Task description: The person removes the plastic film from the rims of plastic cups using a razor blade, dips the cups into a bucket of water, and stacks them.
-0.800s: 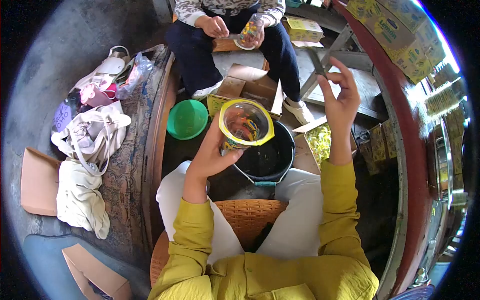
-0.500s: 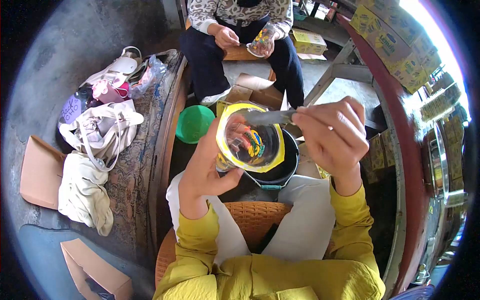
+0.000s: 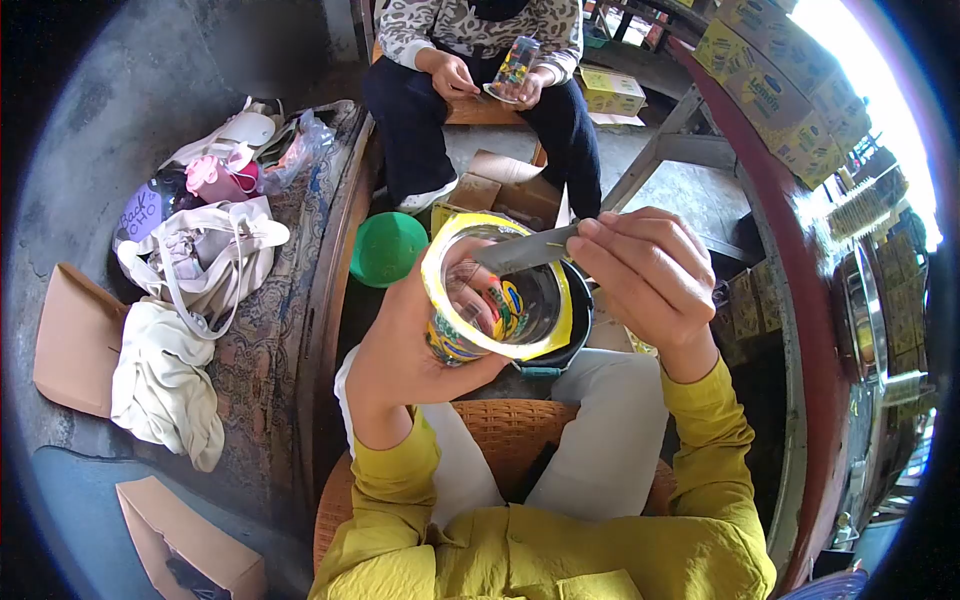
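My left hand (image 3: pixel 385 345) is wrapped round a clear plastic cup (image 3: pixel 545 310) with a colourful print, its mouth tilted up toward me. A yellow film edging (image 3: pixel 528 350) runs round the cup's rim, uneven at the right. Between the fingertips and thumb of my right hand (image 3: pixel 655 275) is pinched a flat grey knife blade (image 3: pixel 525 252). The blade lies across the upper part of the cup's mouth, its far end near my left fingers. Whether clear film spans the mouth I cannot tell.
Below the cup stands a dark bucket (image 3: pixel 578 335), with a green basin (image 3: pixel 388 248) to its left. Opposite sits a person holding a printed cup (image 3: pixel 516 65). Bags (image 3: pixel 210 250) lie on the bench at left. Yellow cartons (image 3: pixel 770 95) are stacked at right.
My left hand has tilted the cup, so more of its printed side shows. My right hand and the blade have shifted slightly left. The other person's cup has turned more upright.
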`<control>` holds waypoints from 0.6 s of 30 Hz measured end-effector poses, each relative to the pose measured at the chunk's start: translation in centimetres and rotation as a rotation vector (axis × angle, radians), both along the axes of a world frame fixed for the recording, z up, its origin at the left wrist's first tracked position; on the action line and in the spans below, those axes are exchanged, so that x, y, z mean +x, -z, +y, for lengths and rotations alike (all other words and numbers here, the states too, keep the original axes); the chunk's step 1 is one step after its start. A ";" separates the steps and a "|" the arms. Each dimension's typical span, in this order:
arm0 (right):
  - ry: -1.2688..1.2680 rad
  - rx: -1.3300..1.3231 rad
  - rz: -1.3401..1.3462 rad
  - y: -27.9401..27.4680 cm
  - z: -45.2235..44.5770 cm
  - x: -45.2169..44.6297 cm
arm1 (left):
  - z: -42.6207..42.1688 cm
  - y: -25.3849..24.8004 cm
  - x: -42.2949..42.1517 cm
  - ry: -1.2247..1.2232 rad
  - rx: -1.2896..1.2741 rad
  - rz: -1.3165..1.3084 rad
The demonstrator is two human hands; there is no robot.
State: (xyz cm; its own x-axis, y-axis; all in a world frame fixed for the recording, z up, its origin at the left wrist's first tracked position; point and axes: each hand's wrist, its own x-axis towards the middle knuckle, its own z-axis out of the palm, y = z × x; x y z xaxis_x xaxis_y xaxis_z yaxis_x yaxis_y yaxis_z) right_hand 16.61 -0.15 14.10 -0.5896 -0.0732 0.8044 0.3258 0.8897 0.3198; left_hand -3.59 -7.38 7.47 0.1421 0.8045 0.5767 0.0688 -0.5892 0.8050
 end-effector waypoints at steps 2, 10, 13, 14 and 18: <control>-0.004 0.045 -0.005 0.3 0.3 -0.1 | 0.0 0.1 0.1 0.009 -0.008 -0.018; -0.023 -0.020 -0.029 1.0 0.3 0.2 | 0.3 0.2 0.5 0.083 -0.031 -0.004; -0.031 -0.017 -0.038 1.2 0.4 0.4 | 0.2 0.4 0.7 0.129 -0.118 -0.048; -0.034 -0.017 -0.043 1.3 0.5 0.5 | 0.3 0.4 0.8 0.146 -0.102 -0.064; -0.045 -0.038 -0.096 1.4 0.5 0.9 | 0.5 0.8 1.2 0.238 -0.129 -0.097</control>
